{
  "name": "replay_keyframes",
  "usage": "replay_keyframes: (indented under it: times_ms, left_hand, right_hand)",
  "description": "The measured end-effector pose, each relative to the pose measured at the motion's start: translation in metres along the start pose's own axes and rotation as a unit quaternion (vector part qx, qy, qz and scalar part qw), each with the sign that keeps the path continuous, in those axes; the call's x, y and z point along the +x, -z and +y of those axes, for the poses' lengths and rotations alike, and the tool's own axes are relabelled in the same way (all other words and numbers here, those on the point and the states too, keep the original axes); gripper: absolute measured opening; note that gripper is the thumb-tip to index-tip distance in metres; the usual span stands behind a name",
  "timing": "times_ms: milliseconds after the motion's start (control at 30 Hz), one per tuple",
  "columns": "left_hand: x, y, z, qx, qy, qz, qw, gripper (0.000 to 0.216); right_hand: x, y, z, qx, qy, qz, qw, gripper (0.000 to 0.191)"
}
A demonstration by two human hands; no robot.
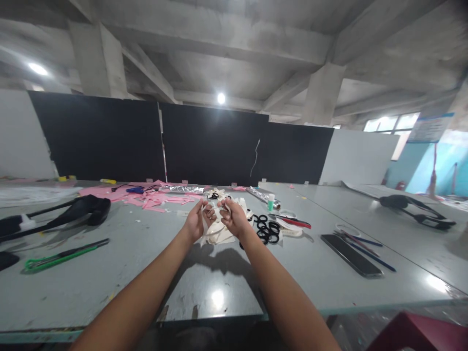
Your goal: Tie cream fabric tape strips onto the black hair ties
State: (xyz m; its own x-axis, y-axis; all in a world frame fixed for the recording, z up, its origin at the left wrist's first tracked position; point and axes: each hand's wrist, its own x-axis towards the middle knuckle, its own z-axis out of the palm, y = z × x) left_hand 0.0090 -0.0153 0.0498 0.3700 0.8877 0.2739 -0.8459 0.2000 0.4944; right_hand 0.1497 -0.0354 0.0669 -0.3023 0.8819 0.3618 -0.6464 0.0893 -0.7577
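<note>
Both my hands meet above the middle of the grey table (204, 287). My left hand (196, 220) and my right hand (234, 218) are both closed on a cream-coloured strip of fabric (218, 233) that hangs down between them onto the tabletop. Their fingers pinch the top of the strip; a small dark part sits between the fingertips, too small to name. More cream fabric pieces (219, 195) lie just behind the hands. A cluster of black rings (266, 229) lies right of my right hand.
Pink fabric scraps (146, 195) and foil strips (183, 189) lie at the back. Green-handled scissors (62, 256) and a black object (84, 209) are at left. A phone (351, 254), pens (365, 246), red-handled scissors (292, 222) and a small bottle (270, 201) are at right. Black panels stand behind.
</note>
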Motion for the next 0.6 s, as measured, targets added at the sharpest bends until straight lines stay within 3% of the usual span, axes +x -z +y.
replay_keyframes:
  times_ms: [200,400,600]
  left_hand:
    - [0.003,0.006,-0.001,0.045,-0.005,0.028,0.999,0.018]
    - [0.006,0.015,0.013,0.053,-0.023,0.069,0.996,0.014]
    - [0.003,0.006,0.004,0.07,-0.001,0.097,0.993,0.013]
  right_hand:
    - [0.006,0.0,0.011,-0.094,-0.007,0.053,0.994,0.03]
    - [0.01,0.014,0.003,-0.107,0.045,0.126,0.985,0.032]
    - [0.008,0.014,0.013,-0.135,-0.102,0.078,0.982,0.031]
